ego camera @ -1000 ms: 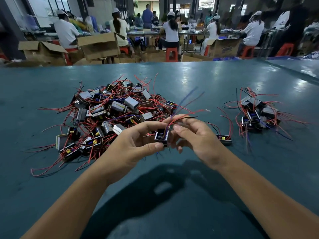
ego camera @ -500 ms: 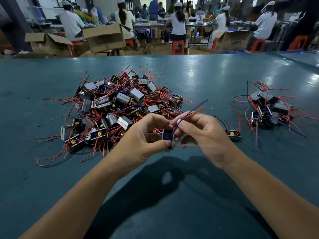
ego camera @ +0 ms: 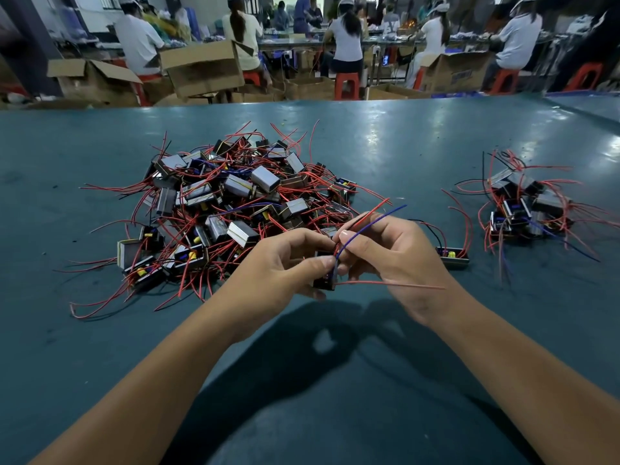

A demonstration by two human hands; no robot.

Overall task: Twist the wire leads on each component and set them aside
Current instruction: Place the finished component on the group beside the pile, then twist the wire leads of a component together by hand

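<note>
My left hand (ego camera: 285, 266) grips a small black component (ego camera: 324, 282) just above the teal table (ego camera: 385, 156). My right hand (ego camera: 392, 253) pinches its red and blue wire leads (ego camera: 375, 218) close to the component's body; the leads stick up and to the right. Another red lead (ego camera: 389, 284) runs out rightward below my right hand. A big pile of components with red wires (ego camera: 228, 206) lies left of centre. A smaller pile of components (ego camera: 523, 209) sits at the right. One single component (ego camera: 453, 256) lies beside my right hand.
Beyond the table's far edge stand open cardboard boxes (ego camera: 201, 68) and red stools (ego camera: 345, 85). Several people in white shirts (ego camera: 345, 38) sit at benches there with their backs to me. My arms cast a dark shadow on the table in front.
The red and blue leads have been drawn together and now stand up between my right fingers. My hands stay at the same spot; the view has tilted slightly downward.
</note>
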